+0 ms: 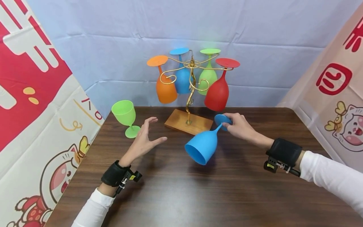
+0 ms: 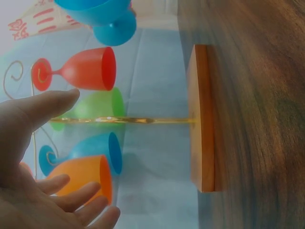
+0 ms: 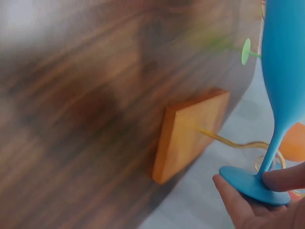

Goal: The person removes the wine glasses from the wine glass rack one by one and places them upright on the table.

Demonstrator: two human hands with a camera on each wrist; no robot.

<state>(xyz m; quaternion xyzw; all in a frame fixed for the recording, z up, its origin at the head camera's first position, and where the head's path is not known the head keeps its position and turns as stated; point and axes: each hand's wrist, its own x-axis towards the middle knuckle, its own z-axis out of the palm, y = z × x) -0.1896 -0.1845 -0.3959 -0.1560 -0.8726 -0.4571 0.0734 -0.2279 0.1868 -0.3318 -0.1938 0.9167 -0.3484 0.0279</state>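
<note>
My right hand [image 1: 239, 125] pinches the foot of a blue goblet [image 1: 202, 145], which hangs tilted above the table with its mouth down and to the left. The right wrist view shows the thumb on top of the goblet's foot [image 3: 248, 183] and fingers beneath it. My left hand [image 1: 144, 138] is held in the air with thumb and fingers spread, holding nothing. Close behind it a green goblet [image 1: 124, 114] stands upright on the table. A gold rack [image 1: 190, 91] on a wooden base [image 1: 181, 121] carries orange [image 1: 166, 90], blue [image 1: 182, 78], green [image 1: 208, 80] and red [image 1: 217, 94] goblets upside down.
The dark wooden table [image 1: 181, 195] stretches in front of the rack. Behind it hangs a pale blue cloth [image 1: 255, 37]. Printed cloths with cartoon figures stand at the left [image 1: 37, 132] and right [image 1: 340, 94]. Curled gold wire arms stick out from the rack's top.
</note>
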